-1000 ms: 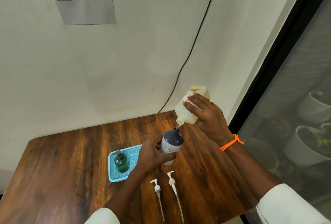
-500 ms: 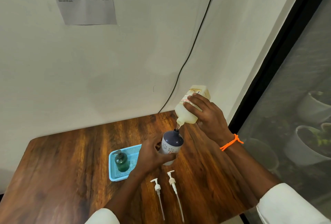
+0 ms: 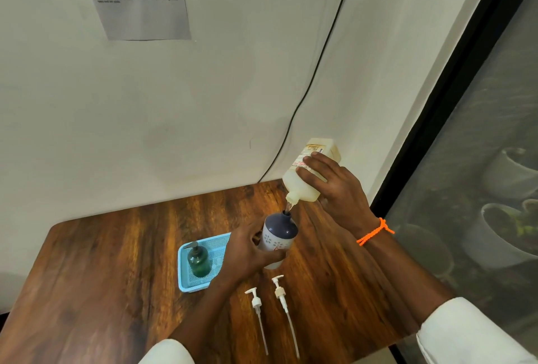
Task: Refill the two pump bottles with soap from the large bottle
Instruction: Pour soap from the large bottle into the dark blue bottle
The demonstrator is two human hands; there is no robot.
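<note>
Mid-pour here. Right hand (image 3: 337,189) clenched around large bottle (image 3: 308,177), tipped neck-down over mouth of white-and-navy pump bottle (image 3: 278,237). Left hand (image 3: 247,253) wrapped around that bottle, steadying it on table (image 3: 102,276). Thin stream seemed to run into opening; fill level couldn't be seen. Green pump bottle (image 3: 198,260) stood in blue tray (image 3: 186,285) with pump on, probably done already? Two loose pump heads (image 3: 256,301) lay on table near front edge. Left, I'd guess: finish pour, screw pump back on, move bottle to tray.
</note>
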